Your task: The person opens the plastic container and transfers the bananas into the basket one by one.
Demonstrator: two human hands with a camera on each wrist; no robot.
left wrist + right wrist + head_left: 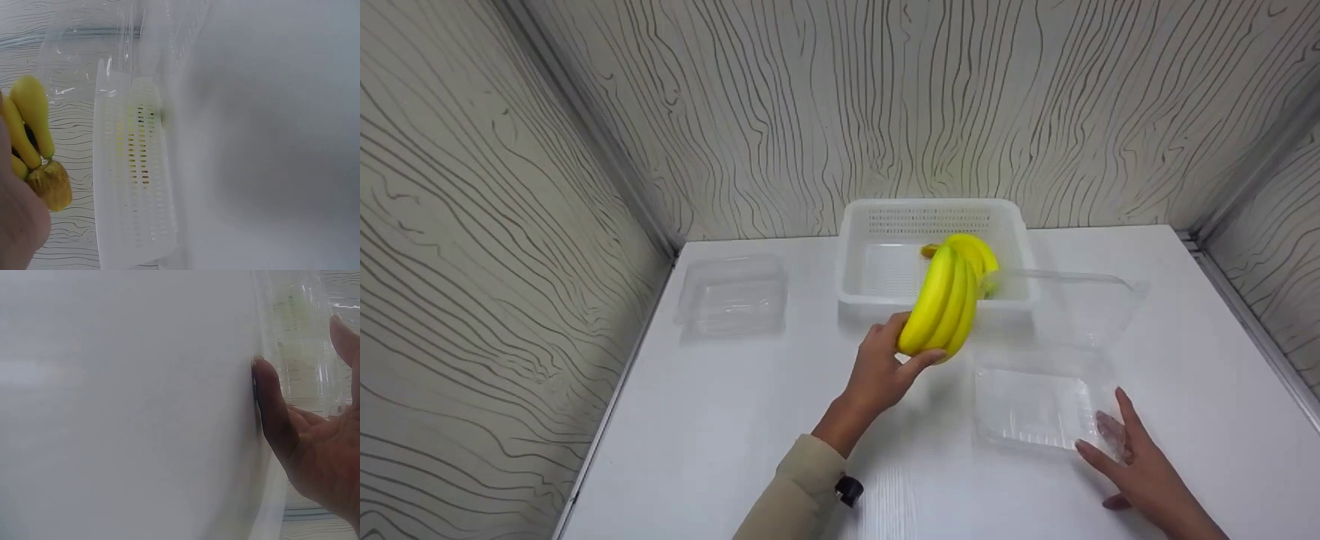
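Observation:
My left hand (879, 369) grips a bunch of yellow bananas (939, 307), held up in front of a white plastic basket (877, 274). In the left wrist view, the brown stem end of the bananas (49, 184) points away from the palm. More bananas (982, 253) lie in the basket's right half, partly hidden behind the held bunch. My right hand (1144, 469) is at the near right corner of a clear plastic clamshell box (1031, 409), its fingers spread around that corner. The box's lid (1080, 307) stands raised at the back, overlapping the basket's right corner in the head view.
Another clear plastic container (735, 296) sits at the back left of the white table (720, 427). Wood-patterned panels (825, 112) enclose the table at the back and both sides. A small black object (850, 490) shows beside the left sleeve (802, 480).

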